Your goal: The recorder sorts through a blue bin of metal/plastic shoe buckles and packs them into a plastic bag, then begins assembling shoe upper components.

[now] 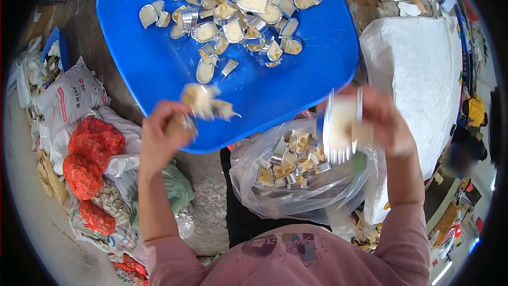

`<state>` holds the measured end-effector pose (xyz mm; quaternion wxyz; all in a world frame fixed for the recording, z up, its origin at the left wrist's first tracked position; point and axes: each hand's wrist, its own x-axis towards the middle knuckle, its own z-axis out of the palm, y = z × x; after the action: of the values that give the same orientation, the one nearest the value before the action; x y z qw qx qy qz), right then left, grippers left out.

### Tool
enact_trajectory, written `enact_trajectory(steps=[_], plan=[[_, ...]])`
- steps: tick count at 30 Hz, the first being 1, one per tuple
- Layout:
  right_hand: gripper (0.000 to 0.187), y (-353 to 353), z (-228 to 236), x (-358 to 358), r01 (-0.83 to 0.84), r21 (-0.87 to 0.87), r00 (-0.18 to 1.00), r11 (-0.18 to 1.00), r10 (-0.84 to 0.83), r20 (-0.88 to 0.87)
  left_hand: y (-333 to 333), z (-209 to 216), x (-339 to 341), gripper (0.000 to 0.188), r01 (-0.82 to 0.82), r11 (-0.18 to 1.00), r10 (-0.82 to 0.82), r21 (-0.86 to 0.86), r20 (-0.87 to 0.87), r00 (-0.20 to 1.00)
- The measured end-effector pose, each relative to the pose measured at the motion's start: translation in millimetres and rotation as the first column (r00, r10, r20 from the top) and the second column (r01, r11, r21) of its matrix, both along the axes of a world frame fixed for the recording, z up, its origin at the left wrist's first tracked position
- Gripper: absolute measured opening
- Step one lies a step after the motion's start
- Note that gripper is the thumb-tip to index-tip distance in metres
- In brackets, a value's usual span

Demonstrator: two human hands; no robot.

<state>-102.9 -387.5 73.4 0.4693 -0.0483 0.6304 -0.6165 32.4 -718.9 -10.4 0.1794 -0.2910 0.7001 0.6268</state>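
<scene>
A heap of small cream-and-silver shell-shaped parts [233,29], rounded at one end with shiny metallic edges, lies on the blue tray [323,69]. My left hand [166,130] is closed on several cream parts [200,100] over the tray's near left rim; motion blurs them. To the right, my right hand [383,119] grips a stack of cream-and-silver parts [339,127] with a ridged silvery lower edge. It hangs above the right side of a clear plastic bag [264,198]. Inside that bag are more of these parts [293,161].
A large white woven sack [413,90] stands right of the tray. Printed white sacks [71,95], red mesh-like bags [92,153] and a green bag [178,188] crowd the left. Far right, a person in yellow and dark clothing [476,111] is near a table.
</scene>
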Motion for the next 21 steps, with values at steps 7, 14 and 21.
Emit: enact_trajectory(steps=[7, 14, 21], plan=[[0.035, 37.7, -9.1, 70.6, -0.640, 0.137, 0.754, 0.756, 0.652, -0.078, 118.9, 39.0, 42.0, 0.045, 0.707, 0.664, -0.588, 0.243, -0.414, 0.695], [0.040, 53.8, -10.7, 98.2, -0.438, 0.792, 0.296, 0.424, 0.900, -0.319, 189.4, 15.2, 79.1, 0.047, 0.609, 0.519, -0.842, -0.600, -0.235, 0.486], [0.053, 10.7, -0.7, 16.1, -0.296, -0.005, 0.925, 0.955, 0.285, -0.253, 118.6, 23.3, 32.7, 0.034, 0.257, 0.952, -0.305, -0.166, -0.469, 0.829]])
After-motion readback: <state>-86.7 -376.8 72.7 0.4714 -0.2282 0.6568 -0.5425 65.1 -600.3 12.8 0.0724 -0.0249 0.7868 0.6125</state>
